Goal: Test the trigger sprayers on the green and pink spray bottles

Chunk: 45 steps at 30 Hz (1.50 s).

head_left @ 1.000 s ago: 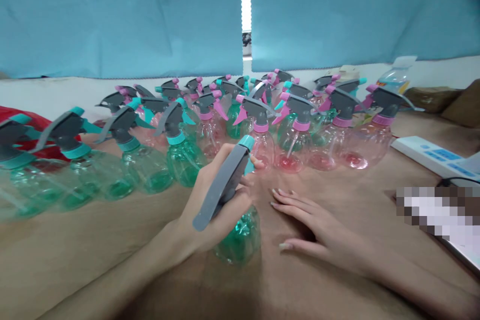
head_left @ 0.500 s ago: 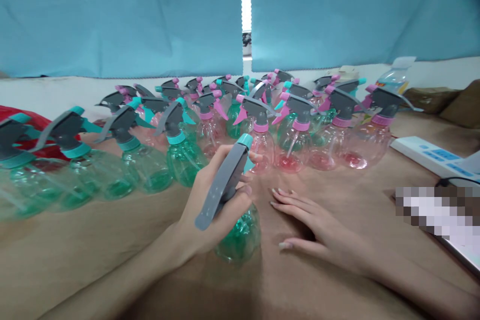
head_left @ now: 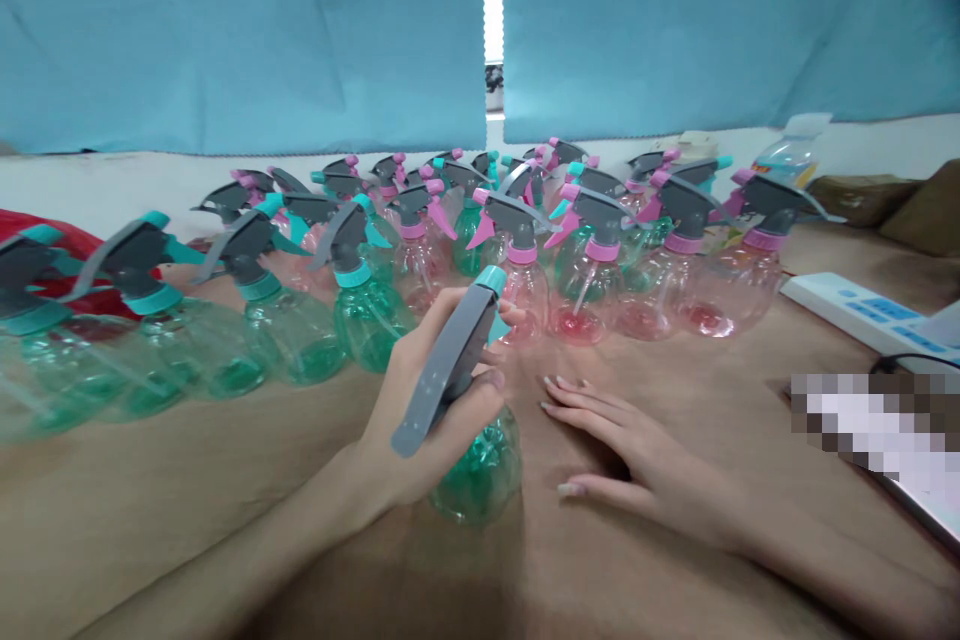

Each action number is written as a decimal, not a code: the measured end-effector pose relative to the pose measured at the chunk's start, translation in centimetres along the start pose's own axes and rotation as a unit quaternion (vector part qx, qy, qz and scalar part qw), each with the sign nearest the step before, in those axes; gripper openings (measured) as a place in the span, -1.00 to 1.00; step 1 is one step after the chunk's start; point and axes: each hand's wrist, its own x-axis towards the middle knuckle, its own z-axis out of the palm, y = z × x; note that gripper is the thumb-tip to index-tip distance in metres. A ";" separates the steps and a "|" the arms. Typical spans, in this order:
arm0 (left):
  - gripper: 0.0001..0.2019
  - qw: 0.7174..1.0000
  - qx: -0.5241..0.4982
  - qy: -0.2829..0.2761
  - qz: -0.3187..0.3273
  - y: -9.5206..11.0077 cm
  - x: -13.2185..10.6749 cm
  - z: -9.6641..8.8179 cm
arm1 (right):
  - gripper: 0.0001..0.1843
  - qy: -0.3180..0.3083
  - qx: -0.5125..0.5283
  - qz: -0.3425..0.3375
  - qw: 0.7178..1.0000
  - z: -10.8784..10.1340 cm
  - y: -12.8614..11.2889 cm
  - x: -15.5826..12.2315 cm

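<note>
Gripping translucent green spray bottle (head_left: pixel 481 477), grey head (head_left: pixel 448 370), turquoise nozzle (head_left: pixel 492 279): left hand (head_left: pixel 402 375) curled; right hand (head_left: pixel 646 450) empty, spread.

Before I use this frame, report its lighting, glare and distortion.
Head view: bright light through the gap between blue curtains; glints on the held green bottle, shadow on the tabletop nearer the camera; leftmost bottles look stretched and soft; a pixelated patch at right hides detail.
</note>
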 end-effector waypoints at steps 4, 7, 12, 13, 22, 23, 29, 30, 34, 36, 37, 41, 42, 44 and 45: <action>-0.65 1.000 -0.004 -0.001 0.001 -0.1 0.0 0.0 | -0.22 -0.008 -0.008 0.002 1.000 -0.1 -0.1 0.1; -0.66 1.000 -0.027 -0.007 -0.005 -0.1 0.0 0.0 | -0.21 -0.014 -0.009 0.009 1.000 -0.2 -0.2 0.1; -0.65 0.999 -0.052 -0.017 -0.003 -0.1 0.1 0.0 | -0.21 -0.013 0.002 0.013 1.000 -0.2 -0.3 0.1; -0.65 0.999 -0.050 -0.018 -0.003 -0.1 0.1 0.0 | -0.21 -0.012 0.004 0.013 1.000 -0.2 -0.3 0.1; -0.65 0.996 -0.082 -0.014 -0.022 0.2 0.1 0.1 | -0.23 -0.010 -0.001 0.006 1.000 -0.2 -0.3 0.1; -0.65 0.996 -0.082 -0.013 -0.023 0.2 0.1 0.2 | -0.23 -0.009 -0.002 0.007 1.000 -0.2 -0.3 0.1; -0.71 0.998 -0.054 -0.008 -0.027 0.4 0.0 -0.1 | -0.22 -0.007 0.002 0.005 1.000 -0.2 -0.3 0.1; -0.73 0.999 -0.043 -0.005 -0.027 0.5 0.0 -0.2 | -0.22 -0.007 0.002 0.006 1.000 -0.2 -0.3 0.1; -0.81 1.000 0.008 -0.005 -0.016 0.4 -0.1 -0.7 | -0.21 -0.012 0.004 0.009 1.000 -0.2 -0.2 0.1; -0.84 1.000 0.021 -0.015 -0.005 0.3 -0.1 -0.8 | -0.21 -0.013 0.006 0.007 1.000 -0.1 -0.1 0.1; -0.86 1.000 0.025 -0.017 0.002 0.2 -0.1 -0.8 | -0.21 -0.013 0.005 0.006 1.000 -0.1 -0.1 0.1; -0.89 0.999 0.031 -0.005 0.022 0.1 0.1 -0.7 | -0.22 -0.014 0.004 0.004 1.000 -0.2 -0.1 0.2; -0.89 0.999 0.025 -0.006 0.022 0.1 0.1 -0.6 | -0.22 -0.014 0.006 0.004 1.000 -0.2 -0.1 0.2; -0.89 1.000 0.013 -0.011 0.019 0.1 0.2 -0.6 | -0.22 -0.012 0.012 0.004 1.000 -0.2 -0.1 0.1; -0.89 1.000 0.009 -0.011 0.018 0.1 0.3 -0.6 | -0.23 -0.009 0.016 0.005 1.000 -0.1 -0.1 0.1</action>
